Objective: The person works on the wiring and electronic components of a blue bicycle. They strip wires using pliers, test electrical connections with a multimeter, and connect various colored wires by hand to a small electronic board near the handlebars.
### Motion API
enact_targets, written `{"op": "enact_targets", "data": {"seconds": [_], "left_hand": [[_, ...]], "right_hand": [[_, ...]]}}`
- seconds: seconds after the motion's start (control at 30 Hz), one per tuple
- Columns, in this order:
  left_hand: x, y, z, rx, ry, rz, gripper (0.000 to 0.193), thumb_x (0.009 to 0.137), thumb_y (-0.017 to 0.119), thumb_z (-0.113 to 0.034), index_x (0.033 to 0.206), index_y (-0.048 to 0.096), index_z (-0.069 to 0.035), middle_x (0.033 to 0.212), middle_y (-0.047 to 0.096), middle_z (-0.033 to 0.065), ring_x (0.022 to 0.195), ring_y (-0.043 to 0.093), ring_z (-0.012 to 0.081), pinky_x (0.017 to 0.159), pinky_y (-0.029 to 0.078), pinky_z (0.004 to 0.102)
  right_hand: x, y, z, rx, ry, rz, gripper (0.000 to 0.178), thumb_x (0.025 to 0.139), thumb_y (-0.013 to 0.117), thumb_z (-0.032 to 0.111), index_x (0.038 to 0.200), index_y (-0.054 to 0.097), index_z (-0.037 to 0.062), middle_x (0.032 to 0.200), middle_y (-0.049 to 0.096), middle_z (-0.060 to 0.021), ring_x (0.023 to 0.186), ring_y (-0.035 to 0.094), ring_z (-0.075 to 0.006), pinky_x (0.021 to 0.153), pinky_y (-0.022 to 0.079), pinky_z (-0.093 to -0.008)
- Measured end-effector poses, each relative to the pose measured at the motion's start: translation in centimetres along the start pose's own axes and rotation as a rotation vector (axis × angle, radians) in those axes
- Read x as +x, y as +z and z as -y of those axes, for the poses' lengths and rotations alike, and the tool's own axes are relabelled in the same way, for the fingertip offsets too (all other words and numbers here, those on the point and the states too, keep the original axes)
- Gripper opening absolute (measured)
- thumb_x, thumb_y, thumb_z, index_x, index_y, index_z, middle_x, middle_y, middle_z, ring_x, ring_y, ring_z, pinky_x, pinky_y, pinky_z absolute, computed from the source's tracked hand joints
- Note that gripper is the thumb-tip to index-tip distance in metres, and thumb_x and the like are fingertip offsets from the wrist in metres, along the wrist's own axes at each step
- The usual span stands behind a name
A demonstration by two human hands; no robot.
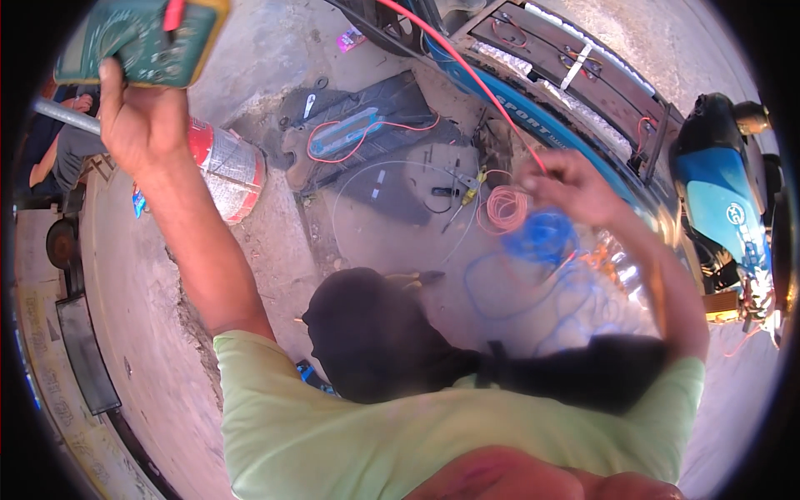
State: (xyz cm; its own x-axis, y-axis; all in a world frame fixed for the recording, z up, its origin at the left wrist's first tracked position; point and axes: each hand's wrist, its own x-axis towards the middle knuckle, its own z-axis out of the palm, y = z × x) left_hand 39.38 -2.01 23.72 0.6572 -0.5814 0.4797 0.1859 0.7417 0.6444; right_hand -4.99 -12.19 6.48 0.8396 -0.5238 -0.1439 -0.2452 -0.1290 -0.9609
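My left hand [137,125] is raised at the upper left and grips a green multimeter [142,37] with a yellow rim; a red plug sits in its top. My right hand [571,187] reaches out to the right, blurred, with fingers pinched on a red wire [467,71] that runs up toward the vehicle battery tray [567,58]. Just below that hand lie a coil of pink wire [506,208] and a coil of blue wire [542,237]. My light green sleeves and a black strap cross the lower picture.
A red and silver cylinder [225,167] lies on the concrete floor near my left arm. Black panels, a blue and red wired part [346,137] and small tools lie ahead. A blue scooter [725,200] stands at the right. Another person sits at the far left.
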Motion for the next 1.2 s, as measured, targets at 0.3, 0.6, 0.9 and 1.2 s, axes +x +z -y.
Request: {"op": "enact_targets", "data": {"seconds": [0.3, 0.6, 0.9, 1.2], "left_hand": [[-0.9, -15.7, 8.6, 0.158, -0.391, -0.277, 0.04, 0.102, 0.062, -0.016, 0.139, 0.053, -0.003, 0.136, 0.063, 0.0124, 0.126, 0.059, 0.0297, 0.112, 0.045, 0.0526], [-14.2, -27.7, 29.5, 0.075, -0.988, -0.318, 0.031, 0.101, 0.062, -0.013, 0.129, 0.059, -0.001, 0.123, 0.068, 0.0151, 0.109, 0.069, 0.0302, 0.098, 0.056, 0.0519], [-13.8, -22.2, 28.4, 1.594, -0.662, 0.081, 0.038, 0.097, 0.068, -0.019, 0.129, 0.064, 0.002, 0.116, 0.072, 0.0147, 0.104, 0.071, 0.0248, 0.091, 0.056, 0.0374], [-20.4, 10.6, 13.0, 0.491, -0.582, 1.384, 0.048, 0.096, 0.072, -0.03, 0.136, 0.059, -0.006, 0.125, 0.066, 0.0133, 0.12, 0.062, 0.0255, 0.098, 0.051, 0.0376]], "right_hand": [[-14.6, -5.3, 7.1, 0.168, 0.064, -0.464, 0.024, 0.096, 0.072, 0.024, 0.098, 0.065, 0.0019, 0.071, 0.057, 0.0011, 0.055, 0.049, -0.009, 0.057, 0.043, -0.0302], [-20.9, -5.6, 9.5, 0.07, -0.134, -0.435, 0.046, 0.083, 0.083, 0.045, 0.093, 0.065, 0.0044, 0.058, 0.055, 0.0006, 0.046, 0.052, -0.0109, 0.055, 0.042, -0.0272], [-20.6, -3.2, 8.2, -0.025, 0.396, -0.531, 0.028, 0.089, 0.075, 0.02, 0.101, 0.07, -0.0041, 0.08, 0.064, -0.0053, 0.059, 0.055, -0.0081, 0.051, 0.041, -0.0228], [-7.5, 1.0, 9.7, 0.237, 0.338, -0.153, 0.019, 0.098, 0.069, 0.014, 0.107, 0.071, -0.0025, 0.082, 0.064, -0.0011, 0.071, 0.056, -0.0067, 0.061, 0.045, -0.0248]]}}
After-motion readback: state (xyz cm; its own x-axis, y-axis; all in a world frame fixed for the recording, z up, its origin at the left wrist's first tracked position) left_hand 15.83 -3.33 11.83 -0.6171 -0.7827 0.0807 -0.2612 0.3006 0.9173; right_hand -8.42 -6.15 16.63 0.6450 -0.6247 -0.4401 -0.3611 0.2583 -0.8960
